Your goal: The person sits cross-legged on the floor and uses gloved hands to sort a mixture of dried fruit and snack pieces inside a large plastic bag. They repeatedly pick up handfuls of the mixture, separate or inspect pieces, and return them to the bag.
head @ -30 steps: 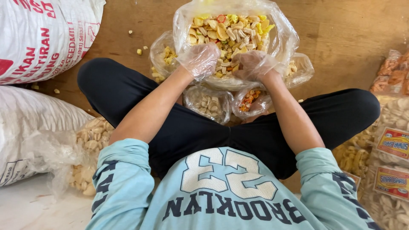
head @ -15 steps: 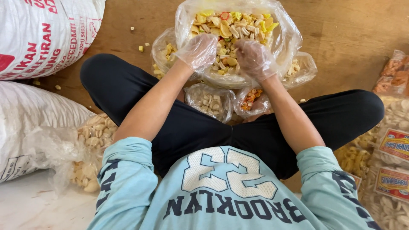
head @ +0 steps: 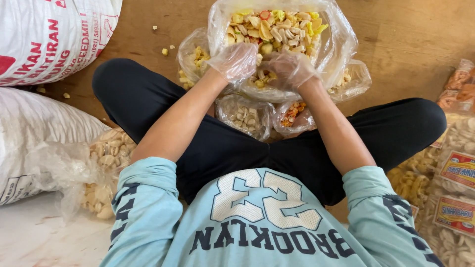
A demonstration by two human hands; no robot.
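At the far left a big white sack (head: 49,34) with red print lies on the wooden floor (head: 410,39), and a second white sack (head: 39,133) lies below it. Just beside that one sits an open clear bag of pale crackers (head: 106,158), touching the person's left knee. A few loose bits of snack (head: 165,51) lie scattered on the floor near the upper sack.

The person sits cross-legged in black trousers and a light blue top. The left hand (head: 236,62), in a thin clear plastic glove, reaches into the near edge of the large clear bag of mixed snacks (head: 277,29); its fingers are curled down into the snacks, but whether its grip is closed on any of them cannot be told. The large bag stands open on the floor straight ahead of the crossed legs, full of yellow, cream and reddish pieces.

The right hand (head: 292,69), also gloved, rests just beside the left in the same bag, fingers bent over the snacks; its grip likewise cannot be told.

Around the base of the large bag lie smaller clear bags: one of yellow pieces (head: 195,57) at its left, one of pale pieces (head: 245,116) and one of orange pieces (head: 293,114) between the shins, another (head: 351,79) at its right.

At the far right a stack of labelled cracker packets (head: 455,188) lies beside the right knee.
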